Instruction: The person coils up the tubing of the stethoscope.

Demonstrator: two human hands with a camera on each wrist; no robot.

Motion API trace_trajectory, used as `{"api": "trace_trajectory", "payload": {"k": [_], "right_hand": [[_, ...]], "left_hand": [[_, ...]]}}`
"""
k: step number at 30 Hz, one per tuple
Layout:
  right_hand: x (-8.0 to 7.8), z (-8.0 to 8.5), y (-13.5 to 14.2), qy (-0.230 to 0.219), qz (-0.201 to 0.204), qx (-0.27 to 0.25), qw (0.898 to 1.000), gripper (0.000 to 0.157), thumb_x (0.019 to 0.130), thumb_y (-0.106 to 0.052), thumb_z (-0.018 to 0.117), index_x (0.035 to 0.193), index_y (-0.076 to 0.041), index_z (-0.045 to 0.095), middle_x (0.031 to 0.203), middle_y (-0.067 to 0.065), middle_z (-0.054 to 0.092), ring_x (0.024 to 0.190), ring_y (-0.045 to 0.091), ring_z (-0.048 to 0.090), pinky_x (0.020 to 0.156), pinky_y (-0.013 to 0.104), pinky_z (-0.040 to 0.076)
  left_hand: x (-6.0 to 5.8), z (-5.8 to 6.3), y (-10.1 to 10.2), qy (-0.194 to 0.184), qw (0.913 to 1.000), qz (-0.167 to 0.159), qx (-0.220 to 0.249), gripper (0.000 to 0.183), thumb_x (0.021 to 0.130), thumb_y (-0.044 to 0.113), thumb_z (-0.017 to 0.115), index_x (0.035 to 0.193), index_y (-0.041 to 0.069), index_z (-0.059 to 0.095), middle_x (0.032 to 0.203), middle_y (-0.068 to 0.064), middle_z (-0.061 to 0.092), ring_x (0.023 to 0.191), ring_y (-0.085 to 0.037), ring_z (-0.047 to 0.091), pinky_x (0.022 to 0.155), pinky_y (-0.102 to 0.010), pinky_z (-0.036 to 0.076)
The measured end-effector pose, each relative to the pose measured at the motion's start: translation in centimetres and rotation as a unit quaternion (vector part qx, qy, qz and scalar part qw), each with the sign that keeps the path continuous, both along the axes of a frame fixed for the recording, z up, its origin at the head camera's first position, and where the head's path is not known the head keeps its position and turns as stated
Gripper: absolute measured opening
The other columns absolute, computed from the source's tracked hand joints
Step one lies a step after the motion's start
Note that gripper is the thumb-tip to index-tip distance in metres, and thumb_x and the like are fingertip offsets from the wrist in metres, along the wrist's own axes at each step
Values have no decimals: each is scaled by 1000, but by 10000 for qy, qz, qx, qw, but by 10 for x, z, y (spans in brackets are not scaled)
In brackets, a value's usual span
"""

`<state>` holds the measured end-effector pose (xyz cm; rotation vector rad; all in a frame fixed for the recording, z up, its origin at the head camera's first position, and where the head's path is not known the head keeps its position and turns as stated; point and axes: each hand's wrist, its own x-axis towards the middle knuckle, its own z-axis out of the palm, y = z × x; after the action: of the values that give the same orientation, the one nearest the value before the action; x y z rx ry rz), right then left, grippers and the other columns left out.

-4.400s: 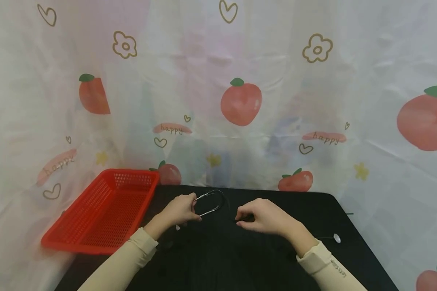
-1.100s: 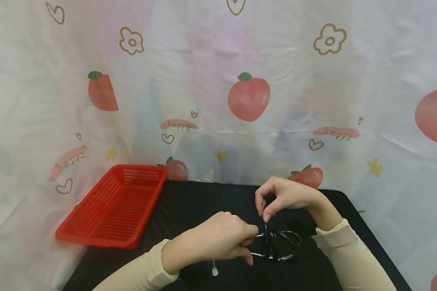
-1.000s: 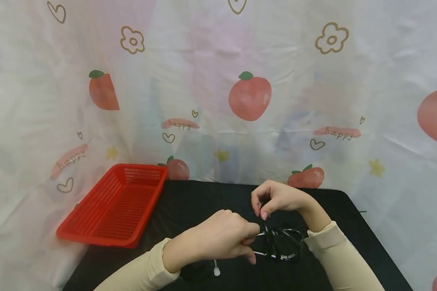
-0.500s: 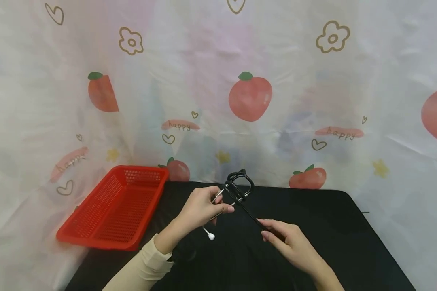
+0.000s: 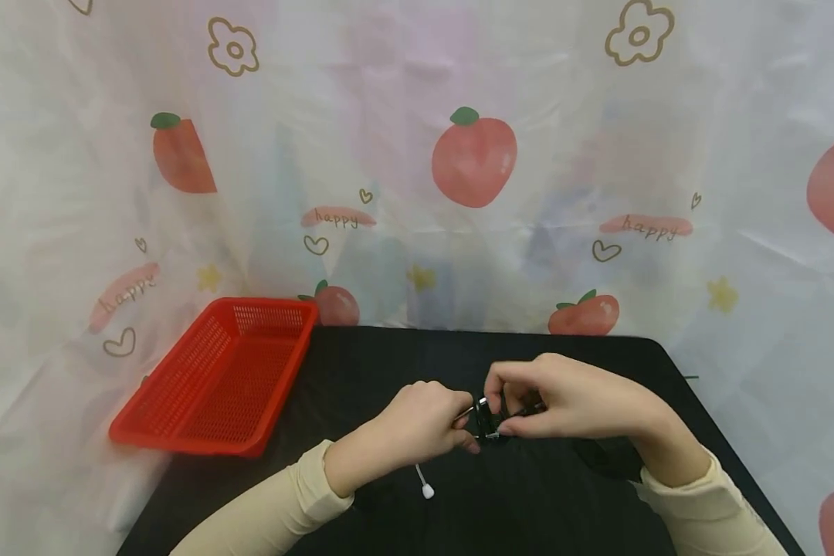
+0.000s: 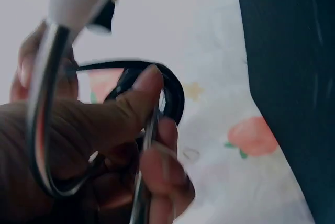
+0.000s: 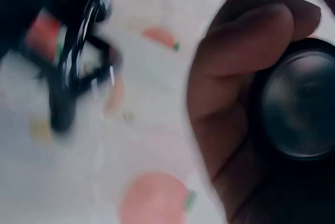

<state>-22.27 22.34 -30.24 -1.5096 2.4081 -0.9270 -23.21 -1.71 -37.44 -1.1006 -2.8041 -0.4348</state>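
Above the worktop point(image 5: 528, 510), fingers of the left hand point(image 5: 417, 423) pinch the metal tubes point(image 6: 139, 198) of the stethoscope point(image 5: 486, 425), a white ear tip point(image 5: 427, 490) dangling; those of the right hand point(image 5: 570, 395) curl round its chestpiece point(image 7: 303, 103), blocking some tubing. Leftward sits a red basket point(image 5: 181, 445). Behind, the curtain point(image 5: 389, 139) repeats "happy".

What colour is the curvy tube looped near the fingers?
The curvy tube is black; it shows best in the left wrist view.
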Motion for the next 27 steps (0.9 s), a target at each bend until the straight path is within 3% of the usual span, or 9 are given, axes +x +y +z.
{"api": "trace_trajectory", "payload": {"k": [3,7,11,13,16,18,22,25,27], "right_hand": [[-3,-4,3,-2004,-27,-817,9763,6,108,-10,53,112,-6,55,86,4,60,60,18,52,59,31,51],[3,-31,6,-3151,21,-2301,9208,17,109,0,42,123,4,52,105,7,60,81,22,62,80,35,56],[2,-61,-3,-3241,757,-3271,8844,41,102,6,55,142,1,45,127,5,57,111,14,63,101,30,51],[3,-70,-12,-2926,857,-3460,8873,48,99,10,59,144,4,43,129,5,58,114,14,64,100,29,53],[9,-79,-30,-2109,-89,-3755,9025,34,101,10,55,134,6,54,109,0,64,92,13,67,84,28,57],[14,-85,-41,-1623,-1182,-3914,8981,21,105,2,51,121,4,64,101,-4,63,82,12,62,77,26,54],[18,-97,-56,-1723,-2434,-4181,8580,28,111,-13,45,111,7,65,96,-4,58,83,14,54,76,25,48],[16,-102,-61,-2164,-2578,-4336,8359,35,112,-19,42,123,10,58,94,-3,57,84,12,55,79,24,49],[13,-101,-62,-2338,-2737,-4609,8111,32,111,-18,46,131,5,54,89,-3,59,80,10,57,76,22,51]], "left_hand": [[2,0,-1,489,9970,527,290,45,83,44,85,70,21,49,57,14,39,47,-1,38,44,-20,28],[-3,-5,-9,743,9855,1334,744,48,82,44,86,69,20,46,56,12,36,46,-5,38,42,-22,26],[-3,-10,-10,682,9847,1355,859,47,83,43,85,70,20,47,56,13,38,46,-5,39,42,-23,28],[-1,-12,-8,741,9848,1318,857,45,84,42,85,71,20,48,57,12,40,46,-5,39,42,-23,28],[3,-19,-6,860,9828,1367,892,46,82,45,86,70,20,48,56,13,39,46,-4,37,42,-22,27],[4,-24,-6,820,9817,1427,958,48,79,49,86,68,21,48,55,13,38,45,-4,37,41,-22,27],[4,-33,-6,884,9765,1609,1129,52,78,55,84,67,22,46,54,15,34,45,-3,38,42,-22,27],[2,-34,-5,1166,9707,1695,1241,53,78,57,83,67,22,45,54,14,33,45,-4,38,43,-22,27],[1,-34,-5,1304,9689,1703,1237,53,78,57,83,67,22,45,55,14,34,45,-4,38,43,-22,27]]}}
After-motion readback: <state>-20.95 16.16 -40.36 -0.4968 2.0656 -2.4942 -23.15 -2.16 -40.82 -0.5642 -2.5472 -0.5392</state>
